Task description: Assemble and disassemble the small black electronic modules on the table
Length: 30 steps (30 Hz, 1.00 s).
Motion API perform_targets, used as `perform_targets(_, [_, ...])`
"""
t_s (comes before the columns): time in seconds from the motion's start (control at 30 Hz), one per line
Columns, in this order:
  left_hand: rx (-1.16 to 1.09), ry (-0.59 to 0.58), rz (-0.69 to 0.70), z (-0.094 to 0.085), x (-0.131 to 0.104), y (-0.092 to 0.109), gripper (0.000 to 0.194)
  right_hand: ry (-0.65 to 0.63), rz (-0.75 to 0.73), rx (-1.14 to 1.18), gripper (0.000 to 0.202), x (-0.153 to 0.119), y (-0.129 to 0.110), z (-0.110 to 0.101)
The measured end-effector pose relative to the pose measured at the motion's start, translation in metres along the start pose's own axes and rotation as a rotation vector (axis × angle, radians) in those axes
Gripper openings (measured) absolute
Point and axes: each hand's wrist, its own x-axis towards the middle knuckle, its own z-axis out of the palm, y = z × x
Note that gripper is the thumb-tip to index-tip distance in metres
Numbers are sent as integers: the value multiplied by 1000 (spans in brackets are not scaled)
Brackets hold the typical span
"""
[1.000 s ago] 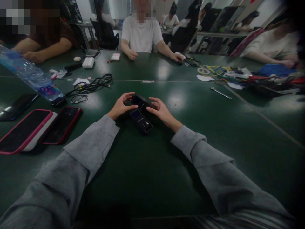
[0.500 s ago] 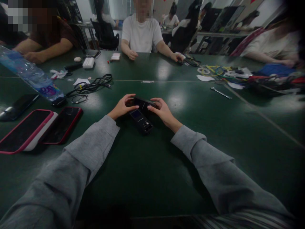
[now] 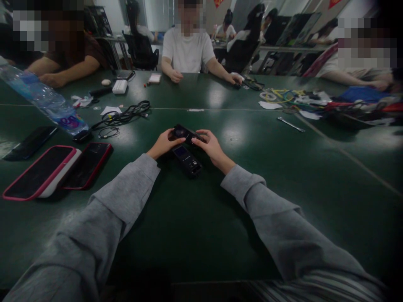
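Note:
Between my two hands is a black device (image 3: 188, 134), gripped at both ends and tilted so that part of its face shows. My left hand (image 3: 163, 143) has its thumb and fingers round the left end. The right end is pinched by my right hand (image 3: 214, 147), thumb in front and fingers behind. Just below it on the green table (image 3: 195, 218) lies a second black device (image 3: 188, 160) with a small screen and buttons, set at a slant. The held device overlaps its upper edge from this view.
On the left are a plastic bottle (image 3: 47, 100), phones in red (image 3: 88, 165) and pink (image 3: 39, 172) cases, and black cables (image 3: 126, 115). A wrench (image 3: 291, 124) and tangled wires (image 3: 289, 94) lie at the right. People sit across the table.
The held black device has turned, showing more of its face at the left end. My right hand has shifted slightly left. The whole view has moved a little.

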Motion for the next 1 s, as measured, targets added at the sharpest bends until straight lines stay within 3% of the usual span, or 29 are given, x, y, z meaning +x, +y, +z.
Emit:
perform_targets(0.27, [-186,-15,-57,15,-10,6,92,39,40,38,63,4,0,-8])
perform_targets(0.53, [-67,45,1,60,-35,16,110,90,37,120,64,7,3,-12])
perform_targets(0.7, [-231,101,2,72,-38,23,85,80,80,117,65,5,-1,-10])
perform_targets(0.83, [-402,139,-71,62,-28,19,72,91,104,162,66,6,-1,-7])
perform_targets(1.0, [-392,158,-95,50,-21,14,56,35,134,193,63,6,-1,-1])
